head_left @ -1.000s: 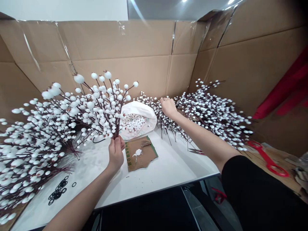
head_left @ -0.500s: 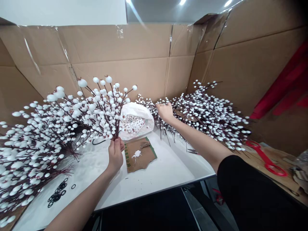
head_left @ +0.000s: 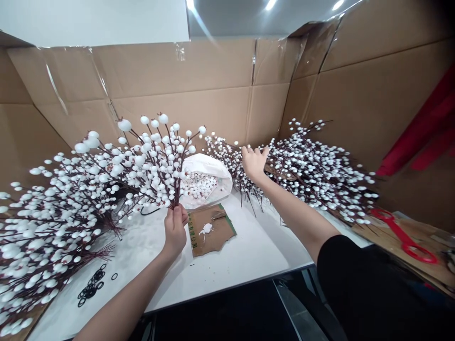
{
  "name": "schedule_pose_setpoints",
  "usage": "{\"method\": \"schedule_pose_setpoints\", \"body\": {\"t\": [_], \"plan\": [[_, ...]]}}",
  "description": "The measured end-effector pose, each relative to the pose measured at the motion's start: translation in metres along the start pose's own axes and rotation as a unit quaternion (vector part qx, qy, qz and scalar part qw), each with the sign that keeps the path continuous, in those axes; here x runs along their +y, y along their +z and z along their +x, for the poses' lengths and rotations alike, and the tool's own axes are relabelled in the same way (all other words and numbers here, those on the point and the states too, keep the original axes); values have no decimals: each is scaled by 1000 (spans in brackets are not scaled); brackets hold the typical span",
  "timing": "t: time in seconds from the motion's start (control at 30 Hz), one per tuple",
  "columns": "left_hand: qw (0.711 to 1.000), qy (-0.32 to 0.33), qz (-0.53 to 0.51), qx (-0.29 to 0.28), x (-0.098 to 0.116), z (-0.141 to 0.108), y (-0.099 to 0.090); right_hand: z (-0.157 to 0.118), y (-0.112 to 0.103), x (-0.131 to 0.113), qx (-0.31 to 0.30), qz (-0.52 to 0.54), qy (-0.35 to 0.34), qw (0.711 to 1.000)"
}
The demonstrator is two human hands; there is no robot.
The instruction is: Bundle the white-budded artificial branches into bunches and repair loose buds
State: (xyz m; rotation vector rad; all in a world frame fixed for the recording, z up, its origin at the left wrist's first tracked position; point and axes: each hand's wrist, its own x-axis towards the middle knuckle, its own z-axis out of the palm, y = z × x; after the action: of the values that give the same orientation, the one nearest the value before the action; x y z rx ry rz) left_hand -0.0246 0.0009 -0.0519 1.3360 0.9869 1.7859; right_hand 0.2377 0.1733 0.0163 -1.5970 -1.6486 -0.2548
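Cardboard stands behind our white worktop.
Berry stems form a left pile and right pile; our left grip clamps a bunch between them, our right grip meets the right pile, its closure unclear.

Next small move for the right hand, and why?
Probably pinch one stem with the right hand and draw it clear: that hand is at the pile of berry stems, its own grip unclear, while the left hand grips a bunch by its stems.
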Motion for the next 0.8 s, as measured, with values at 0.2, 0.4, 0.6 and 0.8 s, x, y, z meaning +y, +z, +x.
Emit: {"method": "schedule_pose_setpoints", "body": {"t": [0.2, 0.4, 0.6, 0.8], "plan": [[1000, -7, -6, -3, -2, 0, -1, -13, 3, -8, -28, 227, 81, 970], [1000, -13, -17, 1, 0, 0, 1, -80, 1, -46, -152, 532, 84, 829], [999, -36, -33, 8, -3, -3, 7, -147, -24, -85, -217, 676, 101, 697], [999, -39, -34, 8, -3, -3, 8, -167, -23, -108, -253, 721, 113, 635]]}}
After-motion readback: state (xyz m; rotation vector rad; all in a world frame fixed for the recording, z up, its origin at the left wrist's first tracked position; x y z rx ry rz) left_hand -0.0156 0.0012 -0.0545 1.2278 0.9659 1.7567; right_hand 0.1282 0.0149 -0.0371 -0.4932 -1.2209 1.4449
